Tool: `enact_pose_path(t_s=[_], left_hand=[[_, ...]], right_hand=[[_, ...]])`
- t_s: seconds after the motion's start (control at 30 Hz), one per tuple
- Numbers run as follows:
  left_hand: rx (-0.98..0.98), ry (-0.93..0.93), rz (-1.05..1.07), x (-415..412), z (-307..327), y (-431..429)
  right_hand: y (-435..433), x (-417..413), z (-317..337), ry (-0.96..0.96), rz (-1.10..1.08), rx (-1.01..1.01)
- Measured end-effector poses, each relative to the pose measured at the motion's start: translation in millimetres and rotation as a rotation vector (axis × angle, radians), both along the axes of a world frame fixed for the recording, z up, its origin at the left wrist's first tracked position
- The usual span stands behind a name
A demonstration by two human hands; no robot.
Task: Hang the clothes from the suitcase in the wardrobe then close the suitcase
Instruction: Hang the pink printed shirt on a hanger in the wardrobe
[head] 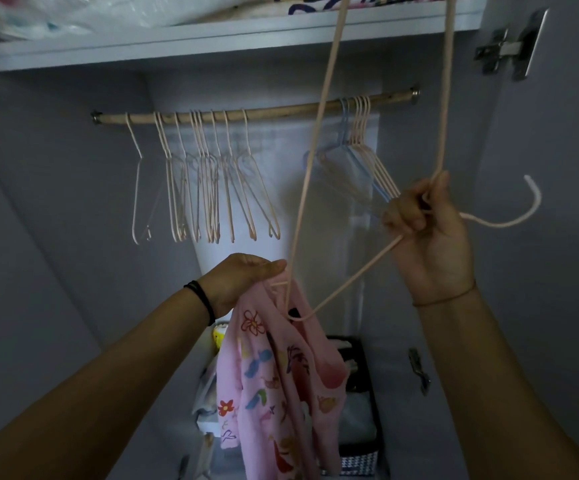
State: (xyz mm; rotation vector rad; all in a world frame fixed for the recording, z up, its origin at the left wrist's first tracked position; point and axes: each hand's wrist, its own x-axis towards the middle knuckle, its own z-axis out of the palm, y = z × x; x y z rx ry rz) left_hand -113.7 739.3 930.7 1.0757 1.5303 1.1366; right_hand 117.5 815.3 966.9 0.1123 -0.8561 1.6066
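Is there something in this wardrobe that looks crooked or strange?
Yes. The rail is a rough, uneven stick that slopes up to the right. The right hand holds the pink hanger turned sideways, hook pointing right, while the left hand grips the pink garment.

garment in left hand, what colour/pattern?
Pink garment with multicoloured flower and cartoon prints, clearest in the head view.

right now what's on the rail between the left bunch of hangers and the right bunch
In the head view that stretch of the wooden rail is bare; only the held pink hanger crosses in front of it.
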Motion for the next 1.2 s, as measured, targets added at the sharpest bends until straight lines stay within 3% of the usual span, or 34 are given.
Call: enact_pose_path(t_s=[0.4,0.6,0.83,1.0,1.2], left_hand=[[-0.005,-0.052,0.013,-9.9,7.2,-5.2],[0.065,-0.139,0.008,-22.6,28.9,-10.6],[0.152,-0.247,0.170,-59.0,30.8,-22.0],[0.135,-0.141,0.242,-83.4,15.0,-31.9],[0.021,0.137,0.060,-93.1,-4.6,-53.1]], right_hand=[[2.2,-17.5,-29.8,-0.041,-0.009,-0.005],[-0.7,-41.5,-76.1,-0.284,-0.035,-0.088],[-1.6,-40.6,-118.8,-0.828,-0.111,0.111],[1.2,-33.8,-100.5,-0.981,-0.095,0.217],[14.3,-23.8,-72.5,-1.027,-0.153,0.203]])
